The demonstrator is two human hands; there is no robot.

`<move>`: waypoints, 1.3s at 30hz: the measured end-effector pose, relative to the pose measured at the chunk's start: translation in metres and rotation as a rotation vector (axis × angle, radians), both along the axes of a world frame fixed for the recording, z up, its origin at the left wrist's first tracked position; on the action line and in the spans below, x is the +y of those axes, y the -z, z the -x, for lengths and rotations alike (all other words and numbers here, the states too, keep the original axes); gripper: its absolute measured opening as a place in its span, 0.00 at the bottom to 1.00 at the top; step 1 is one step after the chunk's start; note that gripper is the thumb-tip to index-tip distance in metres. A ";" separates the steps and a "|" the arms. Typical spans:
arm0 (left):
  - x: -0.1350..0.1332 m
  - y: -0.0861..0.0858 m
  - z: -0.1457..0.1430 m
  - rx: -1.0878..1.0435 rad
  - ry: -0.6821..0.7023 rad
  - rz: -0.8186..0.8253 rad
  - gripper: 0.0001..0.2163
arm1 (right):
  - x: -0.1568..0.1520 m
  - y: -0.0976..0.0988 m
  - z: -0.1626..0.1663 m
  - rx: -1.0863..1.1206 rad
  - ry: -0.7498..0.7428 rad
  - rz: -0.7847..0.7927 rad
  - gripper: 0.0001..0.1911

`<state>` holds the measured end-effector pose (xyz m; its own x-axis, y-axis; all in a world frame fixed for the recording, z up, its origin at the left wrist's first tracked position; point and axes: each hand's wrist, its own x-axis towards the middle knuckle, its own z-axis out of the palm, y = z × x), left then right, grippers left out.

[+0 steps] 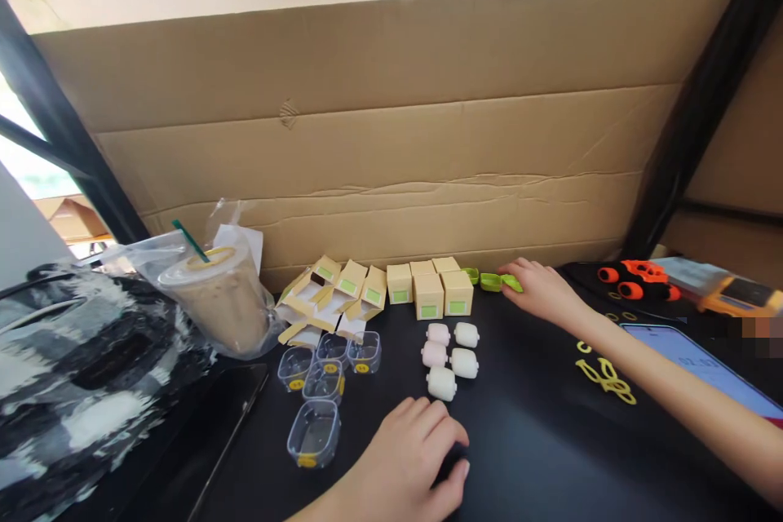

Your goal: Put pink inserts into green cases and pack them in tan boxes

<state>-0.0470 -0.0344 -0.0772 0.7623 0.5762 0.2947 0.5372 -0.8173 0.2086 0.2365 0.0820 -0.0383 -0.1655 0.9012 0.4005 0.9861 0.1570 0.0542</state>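
My right hand reaches to the back of the black table, its fingers closed around the end of a small green tray. Another green tray sits just left of it, beside the cream boxes. My left hand rests near the front, fingers curved and thumb apart, with nothing between them. Just beyond it are several small white and pink rolls. To its left stand several clear plastic cups with yellow labels.
Closed cream boxes and opened ones line the cardboard wall. A bagged iced drink stands left, near a dark tablet-like slab. Yellow rubber bands, a phone and an orange toy car lie right.
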 end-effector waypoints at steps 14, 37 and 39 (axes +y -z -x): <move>0.001 0.002 0.001 -0.328 0.029 0.794 0.20 | -0.039 -0.005 -0.001 0.089 -0.215 0.143 0.07; 0.001 0.001 -0.013 -1.237 0.034 1.558 0.20 | -0.068 -0.016 -0.029 0.090 -0.179 0.463 0.16; 0.000 -0.007 -0.012 -1.236 0.043 1.636 0.20 | -0.052 -0.010 -0.056 0.059 -0.052 0.500 0.15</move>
<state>-0.0350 -0.0344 -0.0704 0.6224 0.7753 -0.1073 -0.4440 0.4627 0.7673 0.2927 0.0297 -0.0282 -0.2052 0.9764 -0.0677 0.9754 0.1983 -0.0961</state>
